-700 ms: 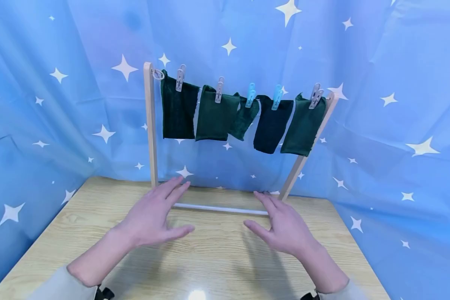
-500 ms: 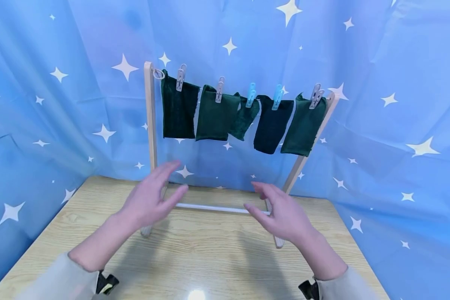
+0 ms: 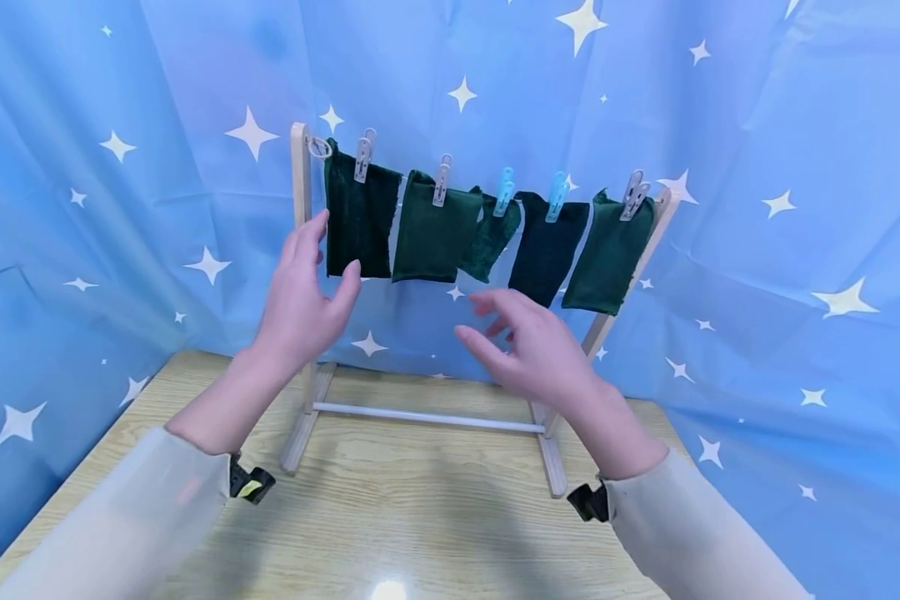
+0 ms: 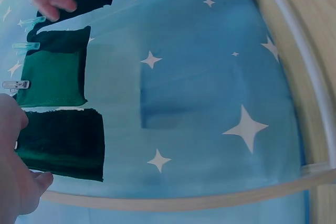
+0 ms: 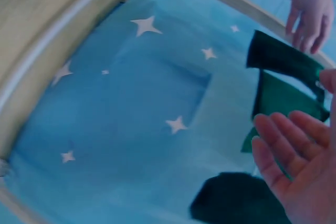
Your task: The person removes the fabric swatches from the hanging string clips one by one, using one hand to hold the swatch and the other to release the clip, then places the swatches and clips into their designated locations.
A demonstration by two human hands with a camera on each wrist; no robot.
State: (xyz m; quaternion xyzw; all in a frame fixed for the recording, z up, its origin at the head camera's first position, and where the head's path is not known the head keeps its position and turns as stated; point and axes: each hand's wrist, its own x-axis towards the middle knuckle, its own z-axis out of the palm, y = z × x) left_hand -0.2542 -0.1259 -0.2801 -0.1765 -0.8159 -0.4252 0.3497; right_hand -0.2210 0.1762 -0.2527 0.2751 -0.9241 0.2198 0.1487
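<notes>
Several green cloths hang in a row from a line on a wooden drying rack, each under a clothespin. My left hand is raised in front of the left post, nearest to the leftmost dark green cloth; it holds nothing, and contact with the cloth cannot be made out. The grey clothespin on that cloth is above the fingertips. My right hand is just below the small middle cloth, fingers loosely bent, holding nothing. It covers the lower edge of the very dark cloth.
Light blue clothespins sit right of the middle, and a pair of grey clothespins at the right end. A white crossbar joins the rack's feet on the wooden table. A blue star-patterned curtain stands behind.
Both hands have risen from low over the table toward the hanging cloths. The left hand has gone up higher, to the leftmost cloth; the right hand has moved up and slightly left.
</notes>
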